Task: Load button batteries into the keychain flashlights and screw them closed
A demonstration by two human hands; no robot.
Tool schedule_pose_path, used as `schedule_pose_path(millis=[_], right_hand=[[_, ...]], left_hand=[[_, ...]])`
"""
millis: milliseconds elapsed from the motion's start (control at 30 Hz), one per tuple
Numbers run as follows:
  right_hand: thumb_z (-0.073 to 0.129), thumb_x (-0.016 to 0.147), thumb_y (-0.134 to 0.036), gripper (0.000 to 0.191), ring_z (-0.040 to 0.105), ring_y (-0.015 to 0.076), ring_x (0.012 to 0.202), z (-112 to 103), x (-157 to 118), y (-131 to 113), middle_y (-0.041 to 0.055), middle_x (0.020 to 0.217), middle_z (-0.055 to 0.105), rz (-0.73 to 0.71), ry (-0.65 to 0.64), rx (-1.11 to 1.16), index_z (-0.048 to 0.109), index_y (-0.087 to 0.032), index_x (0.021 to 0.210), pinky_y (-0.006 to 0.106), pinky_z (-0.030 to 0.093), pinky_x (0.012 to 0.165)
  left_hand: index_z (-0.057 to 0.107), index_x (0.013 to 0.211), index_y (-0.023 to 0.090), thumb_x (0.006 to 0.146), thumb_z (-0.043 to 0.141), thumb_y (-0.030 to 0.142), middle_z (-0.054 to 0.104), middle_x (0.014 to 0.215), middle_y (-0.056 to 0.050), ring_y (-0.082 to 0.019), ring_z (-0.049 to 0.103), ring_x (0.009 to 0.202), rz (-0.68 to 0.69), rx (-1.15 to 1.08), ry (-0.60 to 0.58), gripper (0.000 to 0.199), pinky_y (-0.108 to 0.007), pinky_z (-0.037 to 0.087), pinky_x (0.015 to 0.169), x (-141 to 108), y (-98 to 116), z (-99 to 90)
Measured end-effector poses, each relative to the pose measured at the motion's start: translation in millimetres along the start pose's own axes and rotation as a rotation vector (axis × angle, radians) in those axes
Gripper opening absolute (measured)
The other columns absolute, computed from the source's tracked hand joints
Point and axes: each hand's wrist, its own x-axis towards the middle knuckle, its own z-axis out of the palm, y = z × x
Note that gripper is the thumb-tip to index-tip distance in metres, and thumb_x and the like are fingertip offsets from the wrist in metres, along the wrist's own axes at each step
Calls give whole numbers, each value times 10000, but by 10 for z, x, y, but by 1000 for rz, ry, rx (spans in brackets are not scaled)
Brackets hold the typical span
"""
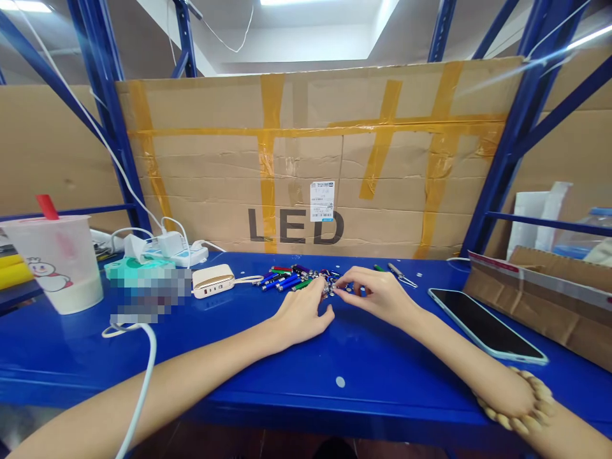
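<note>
Thumb extended, the left hand (301, 313) reached forward to small metallic pieces (331, 284), its grip impossible to tell. The right hand (380, 294) angled inward opposite, thumb and forefinger narrowed at the same pieces, any hold too small to make out. Colored tubes (283, 282) lay just beyond the left hand; well to its left, a plastic cup (71, 268) contained pale liquid (79, 297) and a red straw (47, 207).

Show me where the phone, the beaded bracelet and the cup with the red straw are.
Phone (488, 325): head view, middle of its dark screen.
Beaded bracelet (544, 396): head view, beads on the right forearm's outer side.
Cup (75, 255): head view, its pale side wall, beside the printed figure.
</note>
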Motion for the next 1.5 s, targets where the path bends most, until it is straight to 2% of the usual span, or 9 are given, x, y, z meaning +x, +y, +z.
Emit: schedule_pose_path(millis=[100, 167, 267, 367, 467, 767, 1000, 1300, 1500], right_hand=[[497, 834, -296, 193, 494, 68, 485, -6, 2, -38, 40, 780, 649, -29, 27, 7, 647, -174, 831, 201, 403, 458], [496, 833, -295, 194, 494, 66, 475, -8, 4, -65, 39, 771, 651, -44, 59, 6, 649, -175, 829, 201, 406, 451], [500, 834, -299, 198, 490, 63, 457, -11, 6, -82, 34, 744, 654, -50, 125, -24, 654, -175, 812, 199, 401, 438], [496, 838, -314, 212, 481, 57, 443, -20, 3, -55, 30, 753, 660, -23, 149, -61, 658, -182, 802, 198, 402, 441], [490, 839, -318, 218, 481, 53, 446, -26, -2, -15, 30, 778, 660, 3, 133, -65, 659, -185, 807, 196, 407, 451], [490, 841, -323, 221, 491, 60, 457, -7, -2, -26, 34, 751, 658, -22, 102, -59, 651, -178, 795, 193, 400, 438], [509, 841, -322, 190, 472, 47, 435, -17, -26, -12, 9, 725, 644, -39, 171, -112, 650, -198, 812, 190, 387, 440], [526, 835, -304, 157, 463, 46, 434, -11, -34, 11, -6, 715, 648, -30, 172, -94, 642, -203, 805, 197, 400, 463], [530, 833, -291, 147, 464, 46, 445, 2, -38, 8, -7, 720, 643, -40, 155, -70, 643, -200, 809, 199, 395, 474]], left_hand=[[361, 773, 213, 746, 436, 203, 461, 751, 15, -130, 440, 557, 9, -80, 38, 80, -255, 267, 501, 10, -20, 31], [356, 740, 208, 691, 455, 144, 439, 723, 27, -120, 427, 576, -34, -243, 71, 128, -251, 304, 524, 35, -38, 52], [337, 709, 197, 593, 432, 51, 442, 702, 36, -97, 451, 567, -211, -765, 55, 209, -233, 367, 533, 94, -60, 52], [330, 701, 186, 461, 366, -27, 454, 717, 22, -85, 497, 560, -438, -1381, 23, 323, -174, 313, 416, 151, -81, 5], [338, 689, 175, 371, 315, -59, 442, 726, 9, -70, 499, 570, -548, -1638, 13, 395, -137, 229, 362, 183, -94, -49], [364, 681, 165, 353, 301, -108, 477, 726, -3, -66, 459, 554, -459, -1769, -158, 432, -134, 255, 375, 110, 36, -85], [384, 685, 161, 358, 315, -105, 492, 743, -2, -70, 457, 575, -388, -1792, -245, 428, -148, 242, 381, 43, 134, -96], [351, 698, 173, 357, 323, -91, 485, 741, 13, -40, 403, 496, -412, -1824, -352, 432, -154, 209, 362, -20, 198, -83], [336, 707, 176, 353, 311, -93, 478, 740, 14, -45, 444, 537, -475, -1806, -342, 445, -151, 217, 382, -26, 198, -61]])
